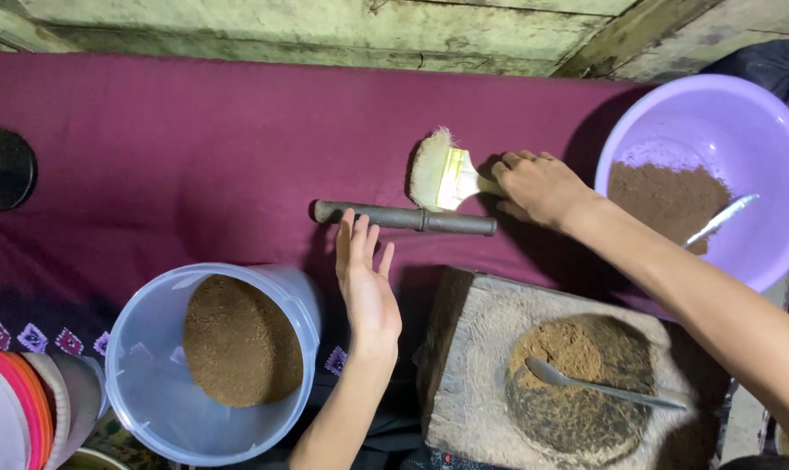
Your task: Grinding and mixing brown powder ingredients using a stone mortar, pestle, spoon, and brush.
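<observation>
My right hand (538, 187) grips the handle of a pale flat brush (438, 172) that lies on the maroon cloth (177, 148), bristles to the left. My left hand (365, 283) is flat with its fingers apart, fingertips just below a dark metal rod (403, 218) lying across the cloth; it holds nothing. A stone mortar block (473, 348) sits below my right arm, with brown powder (568, 348) and a metal spoon (603, 387) in its hollow.
A clear blue bucket (146, 374) of brown powder stands at lower left. A purple basin (716, 122) with darker powder and a spoon (721, 219) sits at right. Stacked coloured lids (20, 409) lie at the bottom left, a dark round object (3, 167) at the left edge.
</observation>
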